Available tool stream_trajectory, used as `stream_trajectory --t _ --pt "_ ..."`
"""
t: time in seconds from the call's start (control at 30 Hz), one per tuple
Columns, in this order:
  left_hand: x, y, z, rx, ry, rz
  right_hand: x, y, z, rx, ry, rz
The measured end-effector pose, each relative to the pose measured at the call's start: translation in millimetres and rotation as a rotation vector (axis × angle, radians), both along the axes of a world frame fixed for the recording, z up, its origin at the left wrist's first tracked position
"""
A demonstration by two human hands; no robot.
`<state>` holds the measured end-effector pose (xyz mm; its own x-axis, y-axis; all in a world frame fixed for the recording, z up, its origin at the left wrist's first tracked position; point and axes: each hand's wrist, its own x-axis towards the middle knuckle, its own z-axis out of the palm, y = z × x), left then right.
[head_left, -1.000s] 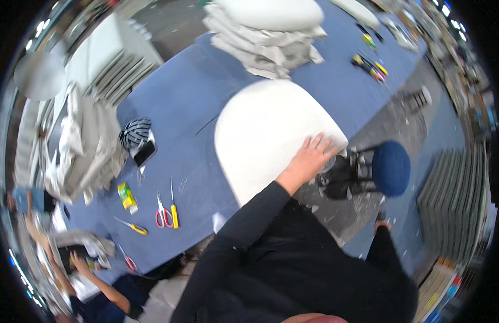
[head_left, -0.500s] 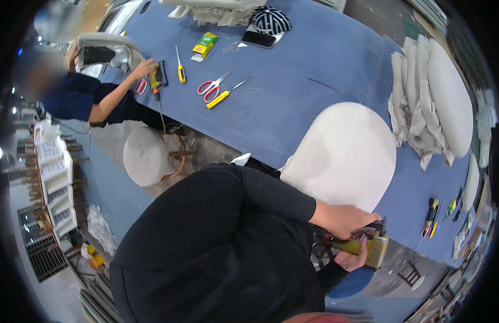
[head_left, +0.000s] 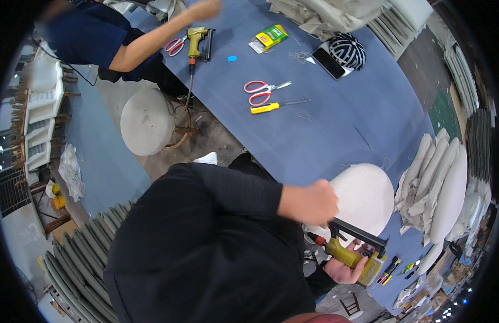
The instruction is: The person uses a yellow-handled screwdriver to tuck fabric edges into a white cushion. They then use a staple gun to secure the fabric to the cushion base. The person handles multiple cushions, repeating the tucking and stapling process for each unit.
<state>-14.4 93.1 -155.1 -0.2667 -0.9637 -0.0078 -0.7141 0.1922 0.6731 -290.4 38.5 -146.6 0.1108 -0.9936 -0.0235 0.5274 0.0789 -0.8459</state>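
Note:
My right hand (head_left: 344,269) grips a yellow-green pneumatic staple gun (head_left: 342,252), its black magazine rail slanting along the upper side. A red hose fitting is at the gun's left end. My left hand (head_left: 314,203), slightly blurred, is closed beside the rail's left end; whatever its fingers hold is hidden. Beneath and beyond both hands, a pale fabric-covered oval pad (head_left: 365,188) lies on the blue table (head_left: 308,142). Past the pad, several similar covered pads (head_left: 446,188) stand stacked on edge.
Red-handled scissors (head_left: 260,92) and a yellow screwdriver (head_left: 266,108) lie mid-table. Farther back are a yellow-green box (head_left: 270,37), a phone (head_left: 328,63) and a patterned cap (head_left: 347,51). A co-worker's arm (head_left: 152,43) reaches over another staple gun (head_left: 195,43). A round stool (head_left: 147,122) stands beside the table.
My left hand has moved left from the staple gun's body to its rail end. The co-worker's hand has left the other staple gun. A second screwdriver no longer shows. The view has shifted.

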Motion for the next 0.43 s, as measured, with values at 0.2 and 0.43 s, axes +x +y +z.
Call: stream_trajectory --t 0.2,0.43 --pt "92.9 23.5 -50.9 0.046 0.392 0.05 65.3 16.2 11.5 0.03 0.061 -0.047" --pt "114.1 -6.7 -35.1 0.029 0.426 -0.11 171.1 40.8 7.4 0.116 0.165 -0.1"
